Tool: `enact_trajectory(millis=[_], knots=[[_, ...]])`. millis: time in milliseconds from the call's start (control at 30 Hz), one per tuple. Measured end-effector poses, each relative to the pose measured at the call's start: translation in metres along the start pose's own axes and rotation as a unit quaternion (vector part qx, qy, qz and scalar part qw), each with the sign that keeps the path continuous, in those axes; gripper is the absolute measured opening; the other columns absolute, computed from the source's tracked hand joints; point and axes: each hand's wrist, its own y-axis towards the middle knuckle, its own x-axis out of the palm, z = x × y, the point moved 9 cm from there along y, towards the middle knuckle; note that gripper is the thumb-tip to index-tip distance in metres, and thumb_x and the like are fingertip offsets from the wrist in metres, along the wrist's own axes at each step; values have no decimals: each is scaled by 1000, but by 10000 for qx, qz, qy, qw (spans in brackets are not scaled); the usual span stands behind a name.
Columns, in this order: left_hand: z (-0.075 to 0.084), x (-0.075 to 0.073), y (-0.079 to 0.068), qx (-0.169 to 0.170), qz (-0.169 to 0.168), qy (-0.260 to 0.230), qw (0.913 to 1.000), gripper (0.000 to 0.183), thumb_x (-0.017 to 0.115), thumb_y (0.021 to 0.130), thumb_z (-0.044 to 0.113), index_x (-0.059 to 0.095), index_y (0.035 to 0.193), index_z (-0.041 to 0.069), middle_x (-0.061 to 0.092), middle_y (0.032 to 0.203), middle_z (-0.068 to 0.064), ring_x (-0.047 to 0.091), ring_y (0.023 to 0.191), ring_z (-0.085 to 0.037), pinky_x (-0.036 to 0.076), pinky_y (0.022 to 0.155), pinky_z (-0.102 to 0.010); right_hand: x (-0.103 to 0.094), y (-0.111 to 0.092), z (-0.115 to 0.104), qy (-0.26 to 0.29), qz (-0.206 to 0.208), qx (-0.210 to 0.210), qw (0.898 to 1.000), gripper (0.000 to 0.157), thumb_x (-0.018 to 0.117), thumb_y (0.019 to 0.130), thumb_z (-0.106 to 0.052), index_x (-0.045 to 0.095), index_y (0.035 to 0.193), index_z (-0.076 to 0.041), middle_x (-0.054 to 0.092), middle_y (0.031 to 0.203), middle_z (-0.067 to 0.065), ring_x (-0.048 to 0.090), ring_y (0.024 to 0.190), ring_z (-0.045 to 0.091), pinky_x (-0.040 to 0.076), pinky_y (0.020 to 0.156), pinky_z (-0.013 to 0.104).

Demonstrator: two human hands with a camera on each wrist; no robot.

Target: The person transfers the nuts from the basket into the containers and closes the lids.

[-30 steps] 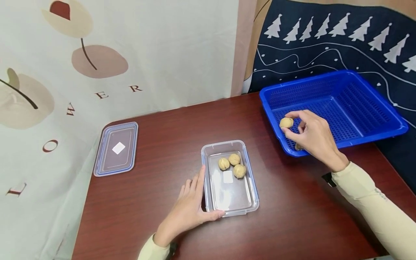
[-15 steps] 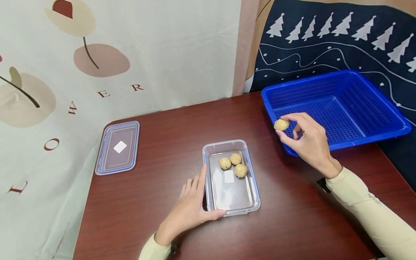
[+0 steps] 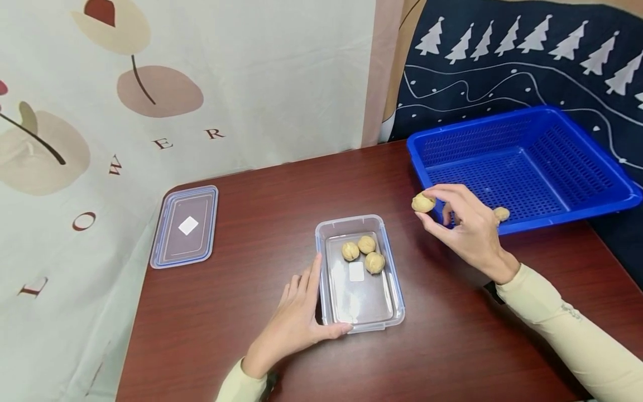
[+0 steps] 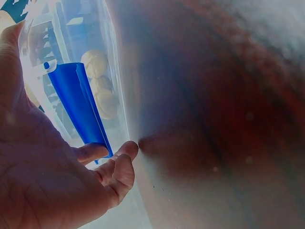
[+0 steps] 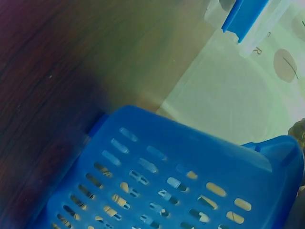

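Out it comes: since the earlier frames the right hand (image 3: 469,229) has slid left, bringing a tan, rounded, walnut-like nut (image 3: 422,202) just outside the rim of the blue perforated plastic basket (image 3: 557,219). Head view: thumb and fingertips pinch that nut; another tan nut (image 3: 501,214) shows in the basket beside the hand. Three matching nuts (image 3: 374,262) sit in the clear rectangular plastic box (image 3: 372,304), steadied by the left hand (image 3: 296,321), fingers straight along one side, thumb spread to the near rim. Looks like a mid-carry; next probably calls for travelling left over the wall, then a low, gentle release. Left wrist: nuts showing through the box, hand close against it. Right wrist: slotted basket side everywhere; can't tell the grip from here.
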Motion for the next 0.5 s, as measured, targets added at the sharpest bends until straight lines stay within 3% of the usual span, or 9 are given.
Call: enact_trajectory(millis=[500], knots=[[1,0,1,-4,-71,6,10000,145,76,78,86,-7,176,20,40,168,-18,45,131,-36,34,116,-60,24,-7,-23,385,-720,-170,9965,44,72,107,-43,77,127,-4,73,123,10,49,70,9,38,60,16]])
